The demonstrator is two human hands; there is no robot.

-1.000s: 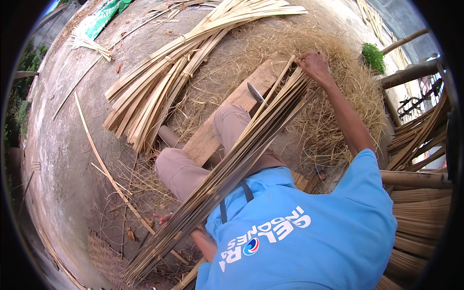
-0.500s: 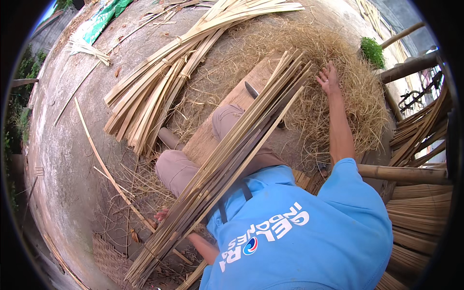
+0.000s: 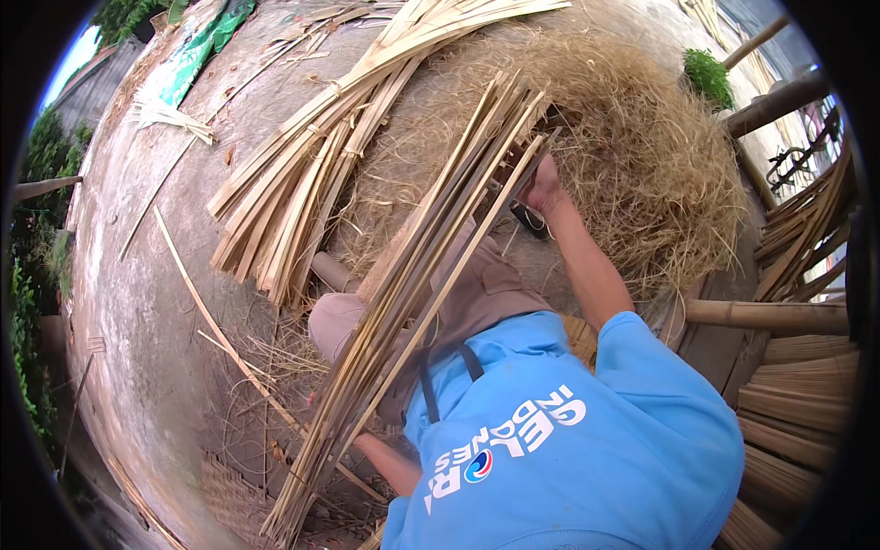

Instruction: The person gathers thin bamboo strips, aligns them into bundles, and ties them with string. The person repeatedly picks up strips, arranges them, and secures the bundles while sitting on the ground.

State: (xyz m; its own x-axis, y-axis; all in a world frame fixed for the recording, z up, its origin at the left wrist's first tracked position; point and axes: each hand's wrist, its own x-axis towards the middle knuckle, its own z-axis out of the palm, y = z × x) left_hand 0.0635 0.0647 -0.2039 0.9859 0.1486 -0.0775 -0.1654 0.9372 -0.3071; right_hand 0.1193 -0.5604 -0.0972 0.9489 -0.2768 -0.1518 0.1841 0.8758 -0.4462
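A long bundle of bamboo strips (image 3: 403, 302), tan and dark brown, slants across my lap from lower left to upper middle. My left hand (image 3: 313, 400) is under its lower part, closed round it as far as I can see, with most fingers hidden by the strips. Close to the bundle's upper end is my right hand (image 3: 544, 186), partly behind the strips, so its fingers do not show. Beside the right wrist lies a dark object (image 3: 529, 222) whose kind I cannot make out. The wooden board (image 3: 383, 266) under the bundle is mostly covered.
A heap of fine bamboo shavings (image 3: 642, 174) spreads beyond my right arm. Tied bundles of pale strips (image 3: 321, 156) lie on the ground ahead left. A loose strip (image 3: 211, 312) lies at left. A bamboo pole (image 3: 768, 316) and stacked strips (image 3: 793, 403) stand at right.
My right hand has moved left from the shavings to the bundle's upper end. The bundle has tilted steeper, and the knife blade that showed on the board is now hidden.
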